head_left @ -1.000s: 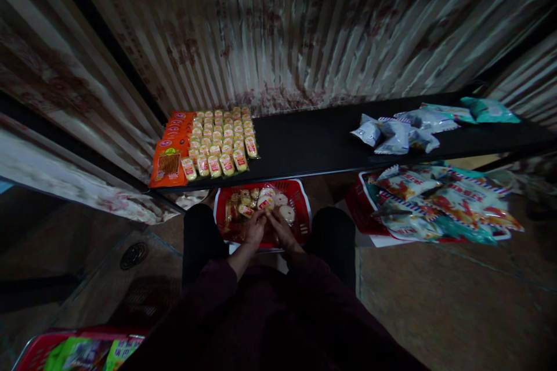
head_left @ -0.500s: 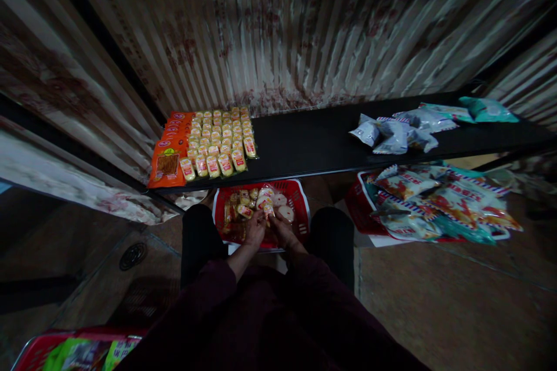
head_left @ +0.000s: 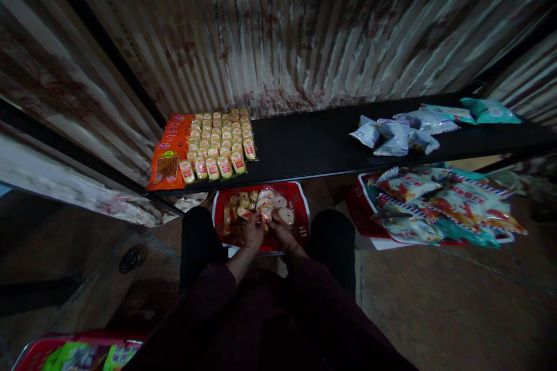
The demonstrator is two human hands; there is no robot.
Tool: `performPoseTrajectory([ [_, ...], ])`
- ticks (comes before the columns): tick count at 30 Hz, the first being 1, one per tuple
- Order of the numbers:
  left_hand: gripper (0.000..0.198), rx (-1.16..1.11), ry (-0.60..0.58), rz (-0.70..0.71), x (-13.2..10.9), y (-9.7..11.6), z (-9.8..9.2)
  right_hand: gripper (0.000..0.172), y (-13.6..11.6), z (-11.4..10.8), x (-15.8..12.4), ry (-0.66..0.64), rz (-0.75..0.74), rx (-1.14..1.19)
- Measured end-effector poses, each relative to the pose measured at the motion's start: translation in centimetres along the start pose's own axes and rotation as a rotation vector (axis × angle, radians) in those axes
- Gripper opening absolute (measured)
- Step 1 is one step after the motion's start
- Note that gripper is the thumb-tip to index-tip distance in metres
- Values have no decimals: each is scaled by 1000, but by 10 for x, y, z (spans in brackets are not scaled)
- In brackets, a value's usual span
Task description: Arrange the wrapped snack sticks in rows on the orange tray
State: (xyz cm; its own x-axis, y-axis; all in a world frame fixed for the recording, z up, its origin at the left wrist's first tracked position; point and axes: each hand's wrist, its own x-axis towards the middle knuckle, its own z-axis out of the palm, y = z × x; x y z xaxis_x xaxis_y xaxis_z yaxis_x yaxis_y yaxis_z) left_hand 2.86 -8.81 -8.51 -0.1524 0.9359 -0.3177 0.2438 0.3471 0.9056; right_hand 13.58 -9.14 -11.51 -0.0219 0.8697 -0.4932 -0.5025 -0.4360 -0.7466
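Between my two hands is a small wrapped snack cake (head_left: 265, 215) with a yellow and red label, held over a red basket (head_left: 306, 214). My left hand (head_left: 253, 232) is closed on its left side, and my right hand (head_left: 282, 231) pinches it from the right. In the basket lie more small wrapped cakes (head_left: 244, 213) and several round pale packets (head_left: 286, 215). Beyond the basket, on the black shelf (head_left: 304, 139), rows of the same yellow-wrapped cakes (head_left: 213, 145) stand beside orange snack packs (head_left: 167, 165).
Silver-blue bags (head_left: 394, 136) and teal bags (head_left: 489, 110) lie on the shelf's right part. Another red basket (head_left: 359, 208), heaped with snack bags (head_left: 452, 200), stands at right. A red basket (head_left: 26, 353) with green packets is at lower left. A pleated curtain (head_left: 278, 29) hangs behind the shelf.
The wrapped cake has shifted slightly left and down between my fingers, and its label shows more plainly. Both hands stay over the basket; the shelf goods are unmoved.
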Motion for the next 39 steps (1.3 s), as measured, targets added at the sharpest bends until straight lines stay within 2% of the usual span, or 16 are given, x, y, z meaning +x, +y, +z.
performPoseTrajectory([
  [4, 42, 44, 24, 24, -1, -2, -3, 59, 0, 0, 1, -15, 21, 8],
  [11, 38, 76, 83, 31, 0, 4, -5, 49, 1, 0, 5, -24, -21, -23],
  [21, 36, 110, 87, 88, 3, -1, -7, 55, 8, -4, 8, 21, -2, -5],
  [28, 38, 53, 68, 16, -1, -6, -6, 54, 3, 0, 5, 9, -67, 26],
  [34, 34, 29, 20, 12, -4, -4, -7, 55, 1, 0, 3, 31, -38, 68],
  [39, 34, -21, 38, -28, -2, -7, -5, 58, 3, -2, 5, 34, -28, 36],
])
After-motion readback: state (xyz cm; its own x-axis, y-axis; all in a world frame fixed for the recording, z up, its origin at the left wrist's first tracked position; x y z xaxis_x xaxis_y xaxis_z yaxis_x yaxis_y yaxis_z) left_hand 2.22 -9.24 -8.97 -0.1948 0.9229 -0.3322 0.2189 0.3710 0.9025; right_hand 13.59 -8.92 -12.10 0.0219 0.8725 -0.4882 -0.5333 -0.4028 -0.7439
